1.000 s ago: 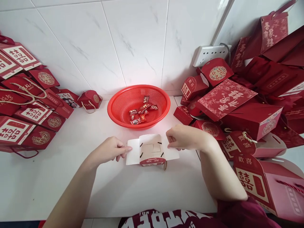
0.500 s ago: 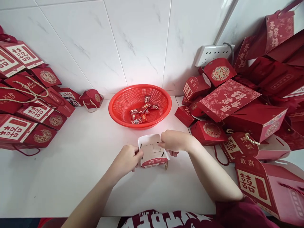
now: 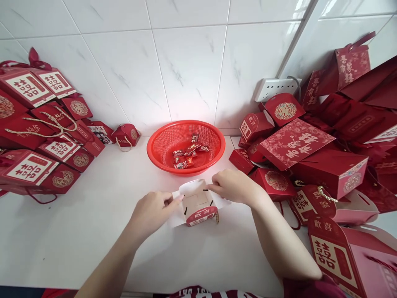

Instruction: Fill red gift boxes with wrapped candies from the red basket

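Observation:
A small red paper gift box [image 3: 197,200] stands on the white tabletop with its top open and white inside showing. White flaps spread out to its left and right, and its red front panel carries Chinese characters. My left hand [image 3: 158,209] pinches the left flap between thumb and fingers. At the box's right rear corner, the fingers of my right hand [image 3: 228,186] are closed on the right flap. Beyond the box sits a red plastic basket [image 3: 159,140] holding several wrapped candies [image 3: 188,153].
Red gift boxes are piled at the left [image 3: 56,145], and a smaller box [image 3: 126,135] stands beside them. More boxes and bags [image 3: 297,142] crowd the right side. A power strip [image 3: 276,89] is at the tiled wall [image 3: 192,70] behind.
The left and right flaps have swung outward, opening the box. My left hand has risen to the left flap. The view has tilted up slightly.

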Tool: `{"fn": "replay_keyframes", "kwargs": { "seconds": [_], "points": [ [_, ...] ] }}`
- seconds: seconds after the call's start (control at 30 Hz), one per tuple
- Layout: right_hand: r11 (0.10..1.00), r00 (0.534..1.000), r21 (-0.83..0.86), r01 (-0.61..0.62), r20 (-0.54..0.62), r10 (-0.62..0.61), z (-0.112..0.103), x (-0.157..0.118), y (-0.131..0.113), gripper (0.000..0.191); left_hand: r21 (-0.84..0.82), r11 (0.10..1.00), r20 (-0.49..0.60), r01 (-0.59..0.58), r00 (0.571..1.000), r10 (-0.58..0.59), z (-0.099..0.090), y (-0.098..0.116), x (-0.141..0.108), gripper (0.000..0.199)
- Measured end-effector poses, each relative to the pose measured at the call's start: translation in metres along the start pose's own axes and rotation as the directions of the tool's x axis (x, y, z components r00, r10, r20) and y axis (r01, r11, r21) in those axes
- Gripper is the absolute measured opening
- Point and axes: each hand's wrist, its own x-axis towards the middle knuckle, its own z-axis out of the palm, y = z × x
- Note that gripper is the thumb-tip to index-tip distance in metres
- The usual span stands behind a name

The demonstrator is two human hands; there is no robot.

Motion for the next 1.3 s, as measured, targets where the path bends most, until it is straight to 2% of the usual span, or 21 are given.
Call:
{"fn": "replay_keyframes", "kwargs": {
  "seconds": [0.13,0.2,0.27,0.3,0.37,0.43,0.5,0.6,0.7,0.8,0.87,0.93,1.03,1.1,1.17,1.23,1.3],
  "points": [
    [0.996,0.992,0.084,-0.008,-0.123,0.018,-0.014,-0.02,0.009,0.029,0.017,0.997,-0.224,-0.08,0.971,0.081,-0.038,0.004,0.014,0.049],
    [0.991,0.993,0.135,-0.017,-0.117,0.033,-0.018,-0.028,0.013,0.024,0.036,0.987,-0.32,-0.157,0.934,0.16,-0.058,0.01,0.037,0.045],
    [0.986,0.996,0.165,-0.019,-0.083,0.033,-0.019,-0.033,0.017,0.022,0.067,0.968,-0.332,-0.241,0.91,0.249,-0.073,0.018,0.074,0.039],
    [0.984,0.997,0.175,-0.013,-0.069,0.026,-0.019,-0.034,0.019,0.021,0.097,0.96,-0.305,-0.262,0.91,0.279,-0.077,0.023,0.096,0.036],
    [0.982,0.998,0.187,-0.005,-0.053,0.015,-0.018,-0.035,0.021,0.02,0.154,0.95,-0.185,-0.272,0.936,0.298,-0.078,0.031,0.142,0.028],
    [0.983,0.999,0.183,-0.014,-0.043,0.023,-0.019,-0.035,0.022,0.021,0.179,0.944,-0.077,-0.278,0.952,0.295,-0.071,0.039,0.185,0.025],
    [0.983,0.998,0.177,-0.042,-0.039,0.05,-0.019,-0.037,0.023,0.023,0.216,0.94,0.033,-0.263,0.964,0.262,-0.059,0.044,0.219,0.03],
    [0.982,0.995,0.177,-0.068,-0.063,0.08,-0.021,-0.039,0.025,0.025,0.267,0.933,0.13,-0.24,0.969,0.212,-0.04,0.049,0.251,0.04],
    [0.983,0.992,0.169,-0.073,-0.088,0.089,-0.023,-0.041,0.029,0.027,0.292,0.928,0.17,-0.23,0.968,0.186,-0.024,0.052,0.267,0.036],
    [0.984,0.989,0.155,-0.092,-0.098,0.108,-0.023,-0.041,0.031,0.026,0.296,0.933,0.148,-0.205,0.975,0.167,-0.014,0.053,0.274,0.035],
    [0.984,0.988,0.148,-0.099,-0.101,0.114,-0.024,-0.039,0.031,0.025,0.276,0.942,0.122,-0.191,0.979,0.162,-0.015,0.055,0.276,0.036],
    [0.986,0.989,0.138,-0.092,-0.099,0.106,-0.024,-0.038,0.029,0.023,0.236,0.954,0.102,-0.187,0.981,0.167,-0.023,0.057,0.275,0.035],
    [0.992,0.992,0.115,-0.057,-0.102,0.069,-0.022,-0.034,0.029,0.02,0.14,0.966,0.063,-0.219,0.975,0.212,-0.047,0.062,0.263,0.031],
    [0.993,0.994,0.117,-0.024,-0.107,0.037,-0.02,-0.03,0.031,0.018,0.053,0.962,0.028,-0.269,0.963,0.268,-0.064,0.064,0.242,0.03],
    [0.991,0.993,0.136,-0.001,-0.115,0.017,-0.02,-0.026,0.033,0.017,-0.041,0.945,0.008,-0.324,0.946,0.324,-0.077,0.063,0.212,0.033],
    [0.986,0.992,0.169,0.005,-0.128,0.017,-0.022,-0.023,0.034,0.015,-0.133,0.925,0.016,-0.355,0.933,0.36,-0.082,0.059,0.175,0.034],
    [0.969,0.985,0.242,0.047,-0.174,-0.005,-0.027,-0.021,0.033,0.015,-0.347,0.868,0.022,-0.356,0.922,0.387,-0.079,0.054,0.137,0.033]
  ]
}}
